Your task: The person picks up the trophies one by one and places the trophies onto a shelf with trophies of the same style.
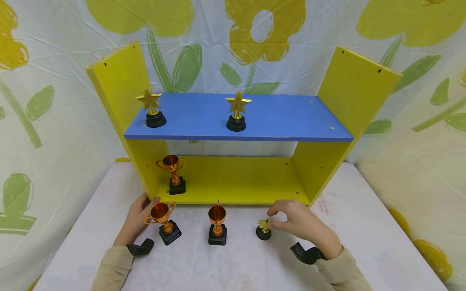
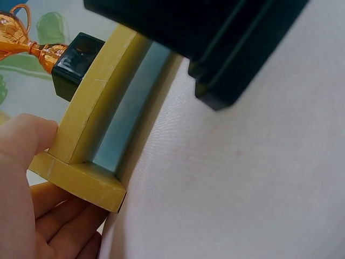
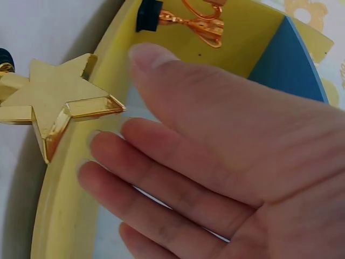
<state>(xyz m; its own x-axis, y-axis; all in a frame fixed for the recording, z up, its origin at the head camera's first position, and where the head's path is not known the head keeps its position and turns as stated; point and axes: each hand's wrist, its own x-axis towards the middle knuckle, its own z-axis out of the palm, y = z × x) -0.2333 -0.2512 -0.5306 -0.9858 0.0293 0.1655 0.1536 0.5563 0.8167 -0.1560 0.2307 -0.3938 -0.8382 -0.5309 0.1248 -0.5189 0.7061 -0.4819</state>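
Your right hand (image 1: 302,224) is hovering over the small gold star trophy (image 1: 263,228), which is standing on the white table (image 1: 364,226) just in front of the yellow shelf unit (image 1: 236,182); in the right wrist view the fingers (image 3: 161,178) are lying straight and relaxed with the fingertips at the star's point (image 3: 64,102), so nothing is being grasped. Your left hand (image 1: 137,218) is resting with loosely extended fingers against the shelf's front left corner (image 2: 81,178), just beside the copper cup trophy (image 1: 162,222). A second cup trophy (image 1: 217,224) is standing between the two. The risks, as judged here: the star trophy is top-heavy on a narrow black base, so a fingertip nudging the star rather than closing on the stem could be tipping it over; the left wrist, lying close to the cup's handle, could be knocking that cup down; and pressure on the corner could be shifting the shelf, unsettling the cup (image 1: 174,171) on its lower board and the two stars (image 1: 236,111) above.
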